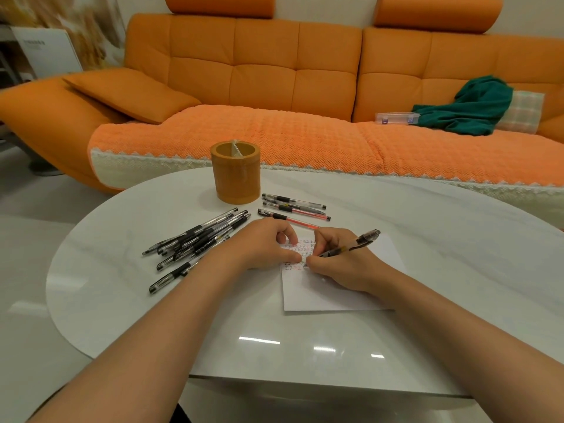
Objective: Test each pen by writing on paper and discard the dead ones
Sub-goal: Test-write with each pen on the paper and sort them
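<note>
Head view. The pen point(351, 246) under test is gripped in the right hand point(338, 264), with thumb and first fingers clamped round the lower barrel in a writing hold. Its tip is set on the paper point(329, 294) at the end of the lowest row of small marks, and its dark clip end juts up and to the right, past the knuckles. The left hand point(268, 245) is laid on the sheet's upper-left corner, its fingers loosely bent and closed on nothing visible, the thumb tip just beside the pen tip. This is judged to pin the sheet against sliding under the stroke. A fanned heap of black pens point(198, 242) is noted on the table point(122, 300), left of the left hand and partly hidden by that forearm. A smaller row of pens point(293, 207), some red-barrelled, lies just beyond both hands, beside the bamboo holder point(235, 175). The two groups are taken as a sorting scheme, but which group is tested cannot be told.
</note>
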A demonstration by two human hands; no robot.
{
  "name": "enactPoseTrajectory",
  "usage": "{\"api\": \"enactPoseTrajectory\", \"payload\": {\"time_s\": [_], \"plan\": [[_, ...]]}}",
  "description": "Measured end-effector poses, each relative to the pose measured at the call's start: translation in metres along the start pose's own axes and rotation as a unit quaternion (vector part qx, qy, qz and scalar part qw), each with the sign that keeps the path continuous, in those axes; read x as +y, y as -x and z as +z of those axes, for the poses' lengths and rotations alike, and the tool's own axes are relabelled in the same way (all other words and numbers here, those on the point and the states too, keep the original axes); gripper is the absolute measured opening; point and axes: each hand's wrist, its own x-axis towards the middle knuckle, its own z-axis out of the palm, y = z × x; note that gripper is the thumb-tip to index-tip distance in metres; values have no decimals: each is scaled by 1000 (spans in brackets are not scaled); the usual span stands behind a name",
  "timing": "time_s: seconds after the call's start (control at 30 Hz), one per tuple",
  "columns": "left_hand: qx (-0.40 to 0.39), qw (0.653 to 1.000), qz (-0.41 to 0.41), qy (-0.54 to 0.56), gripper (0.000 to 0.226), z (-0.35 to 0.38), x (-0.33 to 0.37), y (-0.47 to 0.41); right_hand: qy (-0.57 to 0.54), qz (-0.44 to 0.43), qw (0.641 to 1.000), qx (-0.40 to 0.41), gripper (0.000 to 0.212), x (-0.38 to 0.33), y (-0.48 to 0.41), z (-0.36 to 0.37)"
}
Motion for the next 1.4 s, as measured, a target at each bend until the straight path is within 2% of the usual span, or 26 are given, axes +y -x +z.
{"api": "enactPoseTrajectory", "payload": {"time_s": [0.23,0.5,0.67,0.77,1.03,1.4], "plan": [[-4,1000,2,3,32,0,0,0,9,14,1000,-26,22,-5,1,-1],[-3,1000,-1,2,33,0,0,0,19,8,1000,-22,23,-6,1,0],[-3,1000,-3,8,32,0,-1,1,-76,49,995,29,11,-12,6,-6],[-2,1000,-2,10,32,0,-1,0,-98,56,993,23,11,-13,7,-8],[-5,1000,2,-2,34,0,-1,-2,-28,35,999,-14,25,-10,4,-4],[-3,1000,0,2,34,1,-2,-2,8,11,1000,-17,19,-5,1,-2]]}}
